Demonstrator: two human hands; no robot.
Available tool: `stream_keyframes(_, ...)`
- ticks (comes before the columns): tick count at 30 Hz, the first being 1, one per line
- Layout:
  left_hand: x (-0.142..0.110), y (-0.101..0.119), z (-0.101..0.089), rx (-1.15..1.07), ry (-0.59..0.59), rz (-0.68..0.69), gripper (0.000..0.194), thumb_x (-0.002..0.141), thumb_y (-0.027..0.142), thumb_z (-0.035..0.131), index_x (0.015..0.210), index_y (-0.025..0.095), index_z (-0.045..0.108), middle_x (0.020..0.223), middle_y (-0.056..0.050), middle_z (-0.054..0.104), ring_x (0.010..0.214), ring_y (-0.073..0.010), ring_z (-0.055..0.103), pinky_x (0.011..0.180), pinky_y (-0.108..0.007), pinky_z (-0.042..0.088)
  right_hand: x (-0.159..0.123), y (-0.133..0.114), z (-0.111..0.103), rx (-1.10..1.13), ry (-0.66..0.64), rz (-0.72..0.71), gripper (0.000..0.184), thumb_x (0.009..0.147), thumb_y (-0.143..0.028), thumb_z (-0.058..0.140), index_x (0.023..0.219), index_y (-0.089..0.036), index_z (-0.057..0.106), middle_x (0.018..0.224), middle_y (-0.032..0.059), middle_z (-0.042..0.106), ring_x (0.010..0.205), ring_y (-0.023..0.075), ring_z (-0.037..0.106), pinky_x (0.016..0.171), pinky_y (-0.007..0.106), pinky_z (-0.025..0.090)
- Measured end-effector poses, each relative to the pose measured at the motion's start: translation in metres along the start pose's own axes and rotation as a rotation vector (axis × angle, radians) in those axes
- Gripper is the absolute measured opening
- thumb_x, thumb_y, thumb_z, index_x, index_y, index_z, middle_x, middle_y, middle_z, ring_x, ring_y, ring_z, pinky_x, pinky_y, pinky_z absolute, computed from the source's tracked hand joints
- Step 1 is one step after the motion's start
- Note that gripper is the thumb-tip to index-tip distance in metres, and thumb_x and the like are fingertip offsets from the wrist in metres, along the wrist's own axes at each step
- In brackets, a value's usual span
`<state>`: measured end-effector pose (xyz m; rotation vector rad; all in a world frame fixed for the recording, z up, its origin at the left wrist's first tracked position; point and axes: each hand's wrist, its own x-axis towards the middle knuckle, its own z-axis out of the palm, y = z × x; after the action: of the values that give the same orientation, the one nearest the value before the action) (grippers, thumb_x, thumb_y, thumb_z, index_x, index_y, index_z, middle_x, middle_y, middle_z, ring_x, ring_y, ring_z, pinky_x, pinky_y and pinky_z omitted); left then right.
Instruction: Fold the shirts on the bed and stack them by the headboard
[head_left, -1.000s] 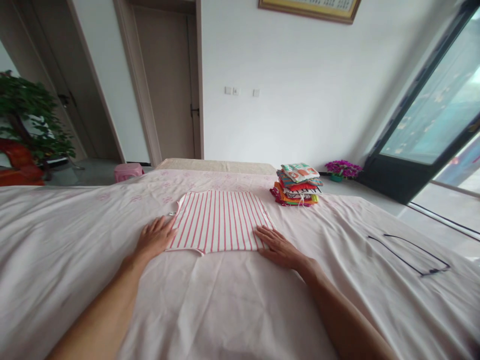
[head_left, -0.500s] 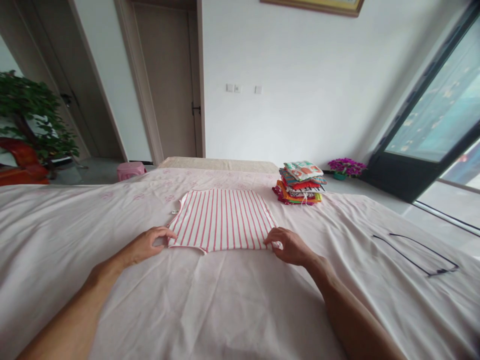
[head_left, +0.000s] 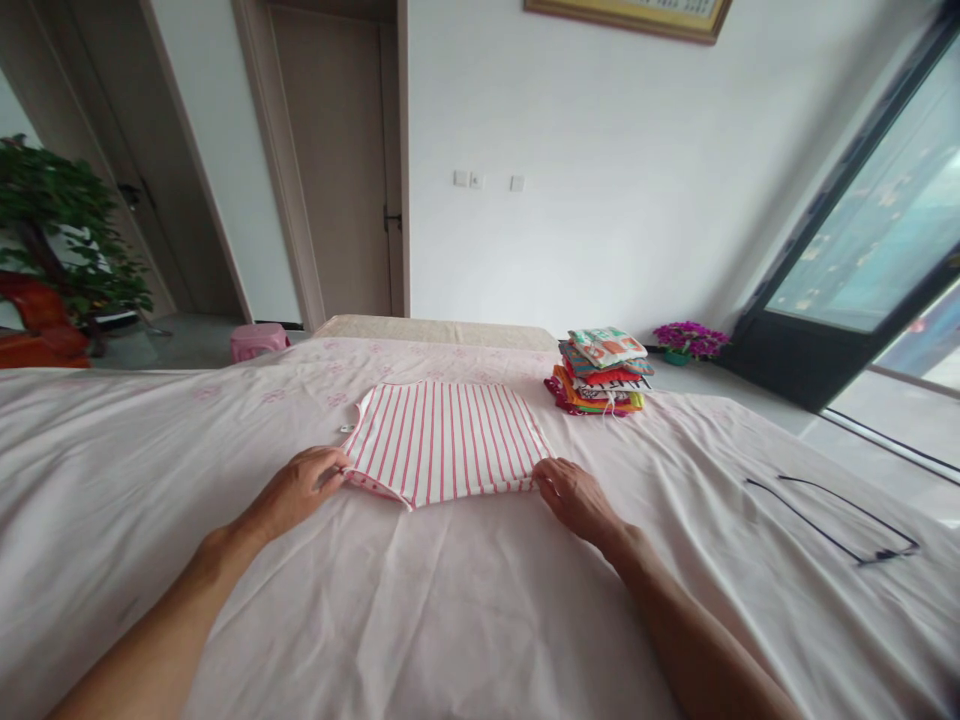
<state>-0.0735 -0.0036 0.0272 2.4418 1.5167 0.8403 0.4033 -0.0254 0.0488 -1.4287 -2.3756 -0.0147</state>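
Note:
A white garment with red stripes (head_left: pixel 454 435) lies spread on the pale pink bedsheet (head_left: pixel 450 610). Its near edge is slightly lifted at both corners and sags in the middle. My left hand (head_left: pixel 311 480) pinches the near left corner between thumb and fingers. At the near right corner, my right hand (head_left: pixel 574 495) has its fingers closed on the cloth. A small white tag (head_left: pixel 346 429) sticks out at the garment's left side.
A stack of folded clothes (head_left: pixel 602 372) sits beyond my right hand. Black-framed glasses (head_left: pixel 847 530) lie on the sheet at the right. Past the bed are a pink stool (head_left: pixel 259 341), purple flowers (head_left: pixel 690 339) and a leafy plant (head_left: pixel 67 230).
Both hands have closed on the garment's near corners and raised them a little. The near edge has lifted, showing some of the underside at the left.

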Motion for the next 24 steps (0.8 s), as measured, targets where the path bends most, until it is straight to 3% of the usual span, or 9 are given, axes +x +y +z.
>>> stream_keyframes(6, 0.037, -0.002, 0.006, -0.069, 0.082, -0.262, 0.028, 0.09, 0.044, 0.042, 0.103, 0.024, 0.058, 0.095, 0.0, 0.073, 0.09, -0.0174, 0.068, 0.077, -0.023, 0.048, 0.04, 0.02, -0.006, -0.005, -0.046, 0.186, 0.024, 0.101, -0.031, 0.036, 0.102, -0.023, 0.058, 0.09, 0.0034, 0.069, 0.076, 0.016, 0.06, 0.064, 0.025, 0.032)
stream_keyframes(13, 0.077, -0.007, 0.028, 0.231, 0.013, -0.518, 0.029, 0.09, 0.044, 0.04, 0.095, 0.025, 0.063, 0.096, -0.005, 0.075, 0.088, -0.0222, 0.07, 0.064, -0.026, 0.042, 0.101, 0.062, 0.019, 0.079, -0.092, 0.285, 0.026, 0.096, -0.035, 0.045, 0.094, -0.021, 0.067, 0.093, 0.0042, 0.072, 0.082, 0.0162, 0.062, 0.067, 0.023, 0.036)
stream_keyframes(16, 0.076, -0.004, 0.032, 0.309, -0.006, -0.546, 0.037, 0.093, 0.049, 0.035, 0.096, 0.026, 0.064, 0.091, -0.007, 0.076, 0.081, -0.0251, 0.07, 0.057, -0.027, 0.037, 0.106, 0.065, 0.028, 0.098, -0.094, 0.366, 0.033, 0.097, -0.042, 0.043, 0.098, -0.022, 0.069, 0.091, 0.0045, 0.072, 0.081, 0.0169, 0.063, 0.068, 0.024, 0.039)
stream_keyframes(19, 0.072, -0.002, 0.034, 0.383, -0.011, -0.549, 0.04, 0.094, 0.051, 0.032, 0.099, 0.027, 0.064, 0.089, -0.008, 0.076, 0.078, -0.0253, 0.071, 0.054, -0.027, 0.034, 0.103, 0.062, 0.032, 0.085, -0.098, 0.388, 0.037, 0.093, -0.049, 0.049, 0.118, -0.026, 0.065, 0.098, 0.0047, 0.073, 0.088, 0.0202, 0.065, 0.071, 0.027, 0.042)
stream_keyframes(24, 0.067, -0.001, 0.036, 0.454, -0.013, -0.533, 0.037, 0.094, 0.049, 0.035, 0.106, 0.027, 0.063, 0.089, -0.006, 0.076, 0.075, -0.0233, 0.07, 0.058, -0.028, 0.038, 0.096, 0.059, 0.037, 0.033, -0.046, 0.366, 0.036, 0.093, -0.042, 0.051, 0.124, -0.027, 0.061, 0.118, 0.0054, 0.069, 0.104, 0.0231, 0.064, 0.082, 0.031, 0.044)
